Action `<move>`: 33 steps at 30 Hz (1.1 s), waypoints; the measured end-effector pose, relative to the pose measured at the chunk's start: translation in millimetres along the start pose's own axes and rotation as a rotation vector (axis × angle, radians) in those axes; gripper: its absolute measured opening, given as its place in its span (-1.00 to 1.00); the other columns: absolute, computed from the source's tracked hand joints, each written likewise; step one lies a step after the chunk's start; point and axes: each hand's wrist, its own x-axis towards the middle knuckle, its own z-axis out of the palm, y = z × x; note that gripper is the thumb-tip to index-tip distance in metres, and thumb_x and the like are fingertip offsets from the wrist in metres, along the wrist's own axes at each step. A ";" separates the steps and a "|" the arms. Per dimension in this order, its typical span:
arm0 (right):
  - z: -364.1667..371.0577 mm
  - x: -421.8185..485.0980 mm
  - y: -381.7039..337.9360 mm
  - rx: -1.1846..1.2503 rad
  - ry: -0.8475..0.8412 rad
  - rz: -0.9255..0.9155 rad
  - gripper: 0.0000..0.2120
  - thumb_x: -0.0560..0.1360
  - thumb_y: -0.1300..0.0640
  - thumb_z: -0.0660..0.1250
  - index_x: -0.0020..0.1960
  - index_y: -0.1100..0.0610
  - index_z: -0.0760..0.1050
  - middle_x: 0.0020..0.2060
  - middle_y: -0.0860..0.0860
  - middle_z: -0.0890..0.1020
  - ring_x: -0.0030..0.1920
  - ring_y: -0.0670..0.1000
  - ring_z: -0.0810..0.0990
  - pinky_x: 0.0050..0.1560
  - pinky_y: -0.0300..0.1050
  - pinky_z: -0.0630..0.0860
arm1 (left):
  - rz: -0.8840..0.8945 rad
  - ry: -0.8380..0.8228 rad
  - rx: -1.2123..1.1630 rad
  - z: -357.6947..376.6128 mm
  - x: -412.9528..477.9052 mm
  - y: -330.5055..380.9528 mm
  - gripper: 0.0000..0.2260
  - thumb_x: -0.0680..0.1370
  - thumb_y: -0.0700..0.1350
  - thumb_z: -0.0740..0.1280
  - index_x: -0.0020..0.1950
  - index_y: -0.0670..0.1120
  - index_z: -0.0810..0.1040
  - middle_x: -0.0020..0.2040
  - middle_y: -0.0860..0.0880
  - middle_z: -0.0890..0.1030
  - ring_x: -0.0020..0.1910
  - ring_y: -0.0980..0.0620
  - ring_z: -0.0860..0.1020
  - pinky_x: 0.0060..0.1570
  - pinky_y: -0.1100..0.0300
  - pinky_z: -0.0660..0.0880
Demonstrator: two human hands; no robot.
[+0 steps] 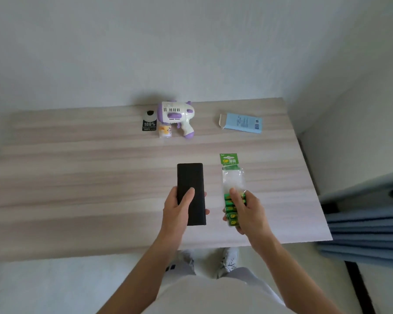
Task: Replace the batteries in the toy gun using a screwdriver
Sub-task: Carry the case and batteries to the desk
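A white and purple toy gun (176, 116) lies on its side at the far middle of the wooden table (77, 177), near the wall. My left hand (176, 209) grips a long black case (191, 184) by its near end, over the table's front middle. My right hand (245, 209) holds a clear pack of green batteries (232, 177) with a green header card, just right of the case. No screwdriver is in sight; the black case is closed.
A black hang tag (149, 123) and a small bottle (165, 130) lie left of the toy gun. A light blue box (242, 123) with an open flap sits at the far right. Blue fabric (368, 227) hangs past the table's right edge.
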 end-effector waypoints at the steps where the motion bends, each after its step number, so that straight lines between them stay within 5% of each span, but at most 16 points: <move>1: -2.4 4.4 -1.9 -0.008 -0.024 -0.003 -0.69 0.65 -0.04 0.20 -0.03 0.22 0.46 -0.27 0.18 0.61 -0.37 0.06 0.60 -0.57 -0.32 0.38 | 0.002 0.021 -0.004 1.6 -0.6 -0.7 -0.81 0.64 -0.08 0.28 0.24 -0.06 0.49 -0.01 -0.08 0.72 -0.22 -0.21 0.70 -0.23 0.03 0.64; 17: 21.7 86.1 52.5 -0.251 -0.002 0.072 -0.69 0.63 -0.10 0.23 -0.10 0.13 0.42 -0.30 0.04 0.53 -0.38 -0.01 0.50 -0.50 -0.21 0.40 | -0.069 0.185 -0.047 -15.8 35.3 -30.6 -0.81 0.65 -0.14 0.26 0.25 -0.14 0.48 0.03 -0.19 0.69 -0.25 -0.18 0.69 -0.34 0.17 0.60; 23: 52.8 108.0 85.0 -0.534 0.074 -0.039 -0.71 0.63 -0.07 0.22 -0.04 0.17 0.39 -0.23 0.09 0.57 -0.23 0.16 0.59 -0.25 0.17 0.60 | -0.142 0.141 -0.006 -34.5 60.8 -45.9 -0.81 0.65 -0.13 0.28 0.24 -0.15 0.48 0.04 -0.23 0.66 -0.23 -0.22 0.69 -0.32 0.12 0.62; 33: 91.7 113.9 109.4 -0.741 0.195 -0.155 -0.68 0.63 -0.08 0.18 -0.02 0.20 0.35 -0.22 0.06 0.50 -0.23 0.15 0.51 -0.30 -0.04 0.37 | -0.207 0.089 0.036 -66.0 83.4 -55.2 -0.83 0.63 -0.11 0.31 0.19 -0.15 0.49 -0.01 -0.22 0.65 -0.25 -0.23 0.68 -0.25 0.01 0.64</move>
